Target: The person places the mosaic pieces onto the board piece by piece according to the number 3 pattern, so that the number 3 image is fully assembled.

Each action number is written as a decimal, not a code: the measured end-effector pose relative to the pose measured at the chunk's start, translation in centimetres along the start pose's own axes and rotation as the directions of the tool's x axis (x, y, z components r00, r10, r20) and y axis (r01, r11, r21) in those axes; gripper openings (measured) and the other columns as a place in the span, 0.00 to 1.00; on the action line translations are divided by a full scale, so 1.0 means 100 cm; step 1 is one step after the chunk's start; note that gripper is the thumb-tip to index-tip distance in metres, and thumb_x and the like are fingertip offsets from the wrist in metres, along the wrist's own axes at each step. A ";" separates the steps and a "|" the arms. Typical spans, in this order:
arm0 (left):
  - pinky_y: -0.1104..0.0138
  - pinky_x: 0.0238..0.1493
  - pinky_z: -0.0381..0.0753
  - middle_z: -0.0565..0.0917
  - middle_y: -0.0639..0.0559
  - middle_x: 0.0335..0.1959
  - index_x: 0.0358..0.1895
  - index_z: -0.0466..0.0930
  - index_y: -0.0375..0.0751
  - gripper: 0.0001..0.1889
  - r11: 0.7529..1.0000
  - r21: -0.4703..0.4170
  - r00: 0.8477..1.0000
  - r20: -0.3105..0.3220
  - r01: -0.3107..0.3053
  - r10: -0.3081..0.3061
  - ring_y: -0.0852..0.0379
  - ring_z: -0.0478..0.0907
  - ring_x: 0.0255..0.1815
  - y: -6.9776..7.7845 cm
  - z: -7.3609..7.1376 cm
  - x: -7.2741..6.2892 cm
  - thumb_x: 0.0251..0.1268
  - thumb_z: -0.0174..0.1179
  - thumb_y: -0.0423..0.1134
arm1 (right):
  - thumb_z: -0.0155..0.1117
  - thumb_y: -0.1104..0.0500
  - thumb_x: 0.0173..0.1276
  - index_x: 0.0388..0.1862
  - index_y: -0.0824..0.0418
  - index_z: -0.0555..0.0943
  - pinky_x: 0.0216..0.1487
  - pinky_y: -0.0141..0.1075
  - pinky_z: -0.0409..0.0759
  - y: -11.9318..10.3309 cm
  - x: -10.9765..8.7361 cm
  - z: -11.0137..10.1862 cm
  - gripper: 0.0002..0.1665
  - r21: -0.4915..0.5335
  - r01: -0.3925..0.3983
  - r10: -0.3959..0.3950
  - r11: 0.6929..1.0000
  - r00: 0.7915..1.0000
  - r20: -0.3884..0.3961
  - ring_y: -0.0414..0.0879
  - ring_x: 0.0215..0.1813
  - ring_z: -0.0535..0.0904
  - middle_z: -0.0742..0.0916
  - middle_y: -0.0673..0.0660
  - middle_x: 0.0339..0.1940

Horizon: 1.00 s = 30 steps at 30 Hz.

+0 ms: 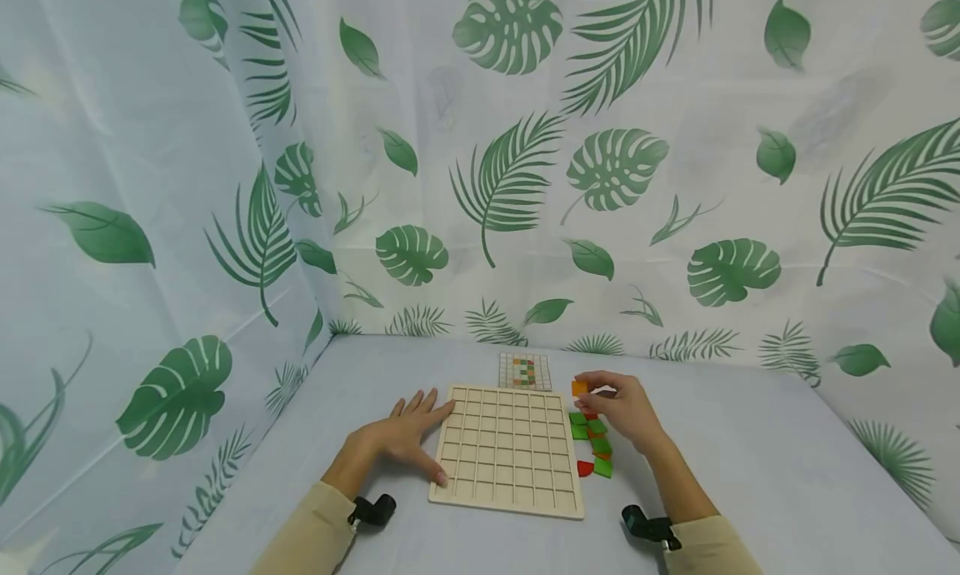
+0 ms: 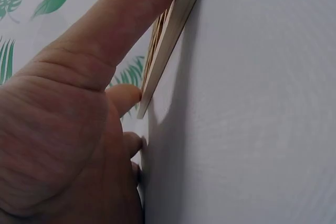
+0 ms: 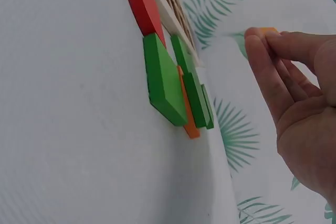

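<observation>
A square wooden grid board (image 1: 506, 450) lies flat on the table, its cells bare. My left hand (image 1: 405, 437) rests at the board's left edge, fingers spread, with the thumb on the lower left corner. In the left wrist view, the thumb (image 2: 100, 30) presses on the board's rim (image 2: 173, 40). My right hand (image 1: 626, 408) pinches an orange block (image 1: 579, 388) between thumb and fingertips, beyond the board's upper right corner. Only a sliver of that orange block (image 3: 269, 30) shows in the right wrist view. Green blocks (image 1: 602, 444) and a red rounded block (image 1: 585, 468) lie along the board's right side.
Behind the board lies a small printed grid card (image 1: 525, 372) with a coloured pattern. In the right wrist view, another orange block (image 3: 190, 108) lies among the green ones. A leaf-patterned curtain (image 1: 525, 183) stands behind and to the left of the white table (image 1: 750, 442).
</observation>
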<state>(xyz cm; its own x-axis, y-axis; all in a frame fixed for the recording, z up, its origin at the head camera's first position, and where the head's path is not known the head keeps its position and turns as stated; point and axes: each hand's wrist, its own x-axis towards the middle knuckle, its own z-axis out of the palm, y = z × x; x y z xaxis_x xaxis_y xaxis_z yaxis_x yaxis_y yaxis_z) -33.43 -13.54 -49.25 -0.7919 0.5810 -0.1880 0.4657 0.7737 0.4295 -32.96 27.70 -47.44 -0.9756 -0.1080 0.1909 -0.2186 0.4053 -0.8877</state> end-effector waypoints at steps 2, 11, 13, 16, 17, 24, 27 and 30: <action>0.36 0.83 0.34 0.38 0.37 0.87 0.87 0.45 0.53 0.70 1.000 -0.004 1.000 0.005 -0.004 0.004 0.35 0.31 0.87 -0.002 0.000 0.000 0.42 0.76 0.74 | 0.72 0.60 0.72 0.61 0.62 0.85 0.45 0.30 0.88 0.000 0.001 0.003 0.20 -0.019 -0.015 0.014 1.000 1.000 -0.005 0.49 0.42 0.90 0.85 0.65 0.52; 0.36 0.83 0.33 0.38 0.37 0.87 0.86 0.45 0.53 0.70 1.000 -0.026 1.000 -0.001 -0.006 0.006 0.35 0.31 0.88 -0.003 -0.001 -0.001 0.42 0.77 0.73 | 0.77 0.54 0.67 0.58 0.62 0.85 0.43 0.40 0.91 -0.002 0.008 0.019 0.23 -0.019 -0.010 0.009 1.000 0.999 -0.039 0.58 0.42 0.91 0.87 0.61 0.43; 0.36 0.83 0.33 0.38 0.37 0.87 0.86 0.46 0.53 0.70 0.999 -0.031 1.000 -0.002 -0.009 0.009 0.35 0.31 0.88 -0.003 0.000 -0.001 0.42 0.77 0.72 | 0.77 0.54 0.67 0.57 0.63 0.86 0.41 0.39 0.90 -0.003 0.010 0.023 0.23 -0.018 0.018 -0.019 1.000 0.998 -0.053 0.57 0.41 0.90 0.87 0.60 0.41; 0.36 0.83 0.34 0.38 0.37 0.87 0.86 0.45 0.53 0.69 1.000 -0.027 1.000 -0.001 -0.012 0.012 0.35 0.31 0.87 -0.003 -0.001 0.000 0.43 0.77 0.72 | 0.77 0.53 0.67 0.55 0.62 0.87 0.41 0.34 0.88 -0.005 0.015 0.032 0.21 -0.039 0.063 -0.066 0.997 0.995 -0.074 0.52 0.39 0.89 0.89 0.58 0.39; 0.36 0.83 0.34 0.38 0.37 0.87 0.86 0.45 0.53 0.69 1.000 -0.024 1.000 -0.001 -0.013 0.013 0.35 0.31 0.87 -0.003 -0.001 0.000 0.43 0.77 0.72 | 0.77 0.53 0.68 0.55 0.62 0.87 0.41 0.32 0.87 -0.006 0.017 0.035 0.21 -0.047 0.080 -0.083 0.996 0.994 -0.077 0.49 0.39 0.88 0.89 0.58 0.39; 0.36 0.83 0.33 0.38 0.36 0.87 0.86 0.45 0.53 0.69 1.000 -0.024 1.000 -0.002 -0.018 0.018 0.34 0.31 0.87 -0.003 -0.001 0.001 0.43 0.77 0.71 | 0.72 0.53 0.72 0.58 0.61 0.87 0.46 0.45 0.88 -0.019 0.023 0.058 0.20 -0.012 0.112 -0.113 0.994 0.991 -0.073 0.50 0.42 0.85 0.90 0.60 0.43; 0.36 0.83 0.33 0.38 0.37 0.87 0.86 0.46 0.53 0.69 1.000 -0.020 1.000 -0.004 -0.014 0.014 0.35 0.31 0.87 -0.004 0.000 0.002 0.43 0.77 0.72 | 0.72 0.52 0.73 0.58 0.61 0.87 0.49 0.50 0.87 -0.022 0.026 0.065 0.20 0.053 0.044 -0.040 0.998 0.997 -0.073 0.58 0.46 0.84 0.90 0.60 0.44; 0.37 0.83 0.33 0.38 0.39 0.87 0.86 0.46 0.55 0.70 1.000 -0.013 1.000 -0.006 -0.003 0.003 0.36 0.31 0.88 -0.005 0.002 0.002 0.41 0.77 0.73 | 0.72 0.52 0.73 0.57 0.62 0.87 0.51 0.49 0.88 -0.021 0.030 0.071 0.20 0.111 -0.015 0.023 0.994 0.998 -0.065 0.63 0.49 0.84 0.89 0.61 0.44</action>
<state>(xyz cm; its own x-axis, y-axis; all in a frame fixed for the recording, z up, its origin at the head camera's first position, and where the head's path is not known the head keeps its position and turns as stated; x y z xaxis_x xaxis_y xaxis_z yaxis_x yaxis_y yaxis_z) -33.75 -13.77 -49.68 -0.7925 0.5822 -0.1817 0.4632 0.7684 0.4417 -35.33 20.02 -47.97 -0.9795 -0.0392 0.1978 -0.2003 0.3040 -0.9314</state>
